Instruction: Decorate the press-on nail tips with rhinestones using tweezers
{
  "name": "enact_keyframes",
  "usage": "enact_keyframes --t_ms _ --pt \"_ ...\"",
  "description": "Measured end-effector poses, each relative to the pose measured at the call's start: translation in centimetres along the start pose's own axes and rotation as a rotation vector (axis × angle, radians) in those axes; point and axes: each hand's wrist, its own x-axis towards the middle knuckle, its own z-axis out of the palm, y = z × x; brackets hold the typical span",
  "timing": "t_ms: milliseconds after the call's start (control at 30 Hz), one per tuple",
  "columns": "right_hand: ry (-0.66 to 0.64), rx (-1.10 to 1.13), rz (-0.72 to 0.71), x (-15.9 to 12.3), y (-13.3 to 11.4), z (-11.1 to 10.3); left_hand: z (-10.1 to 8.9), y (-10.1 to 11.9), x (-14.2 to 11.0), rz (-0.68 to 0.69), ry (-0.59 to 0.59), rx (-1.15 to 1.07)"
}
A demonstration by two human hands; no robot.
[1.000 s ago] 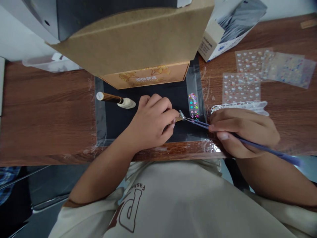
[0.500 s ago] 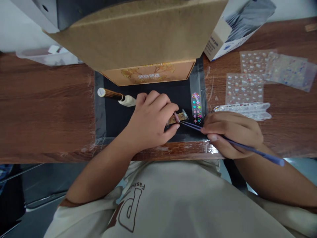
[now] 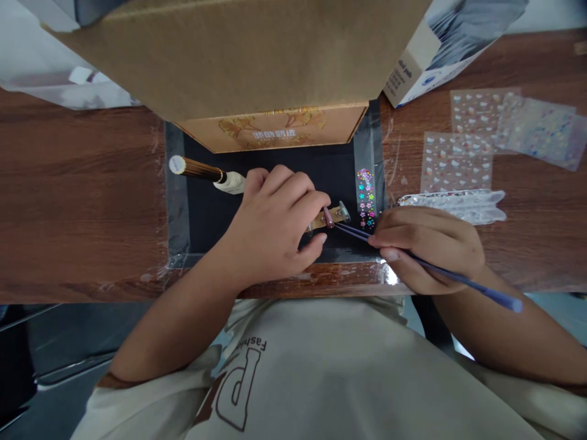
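A small pink false nail (image 3: 328, 217) is at a gold nail stand bar (image 3: 321, 220) with clear tips. My left hand (image 3: 275, 229) lies over the black mat (image 3: 270, 160), its index fingertip against the pink nail and its thumb apart below. I cannot tell whether the nail sits on the stand. My right hand (image 3: 431, 244) grips purple tweezers (image 3: 463, 280), their points at the nail's lower end. Whether the points hold anything is too small to see. A bottle with a gold cap (image 3: 199, 169) lies tilted left of my left hand.
A cardboard box (image 3: 284, 131) stands behind the mat. Flower stickers (image 3: 365, 198) lie on its right edge. Further right are a clear plastic case (image 3: 472, 208), sticker sheets (image 3: 458, 162) and a box of pads (image 3: 410, 70). A clear plastic container (image 3: 96, 95) sits back left.
My left thumb has drawn back a little from the pink nail's lower end. The tweezers stay close to the nail. The view has shifted slightly.
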Motion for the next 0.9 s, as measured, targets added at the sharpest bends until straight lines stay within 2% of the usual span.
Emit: enact_keyframes --t_ms 500,733,900 --pt "0.009 -0.009 -0.007 -0.1 0.1 0.0 0.0 -0.2 0.0 0.006 0.012 -0.022" --pt "0.136 0.044 0.034 -0.9 0.2 -0.9 0.0 -0.6 0.0 0.167 0.054 -0.047" --pt "0.177 0.053 0.061 -1.1 0.2 -1.0 0.0 -0.5 0.1 0.18 0.037 -0.031"
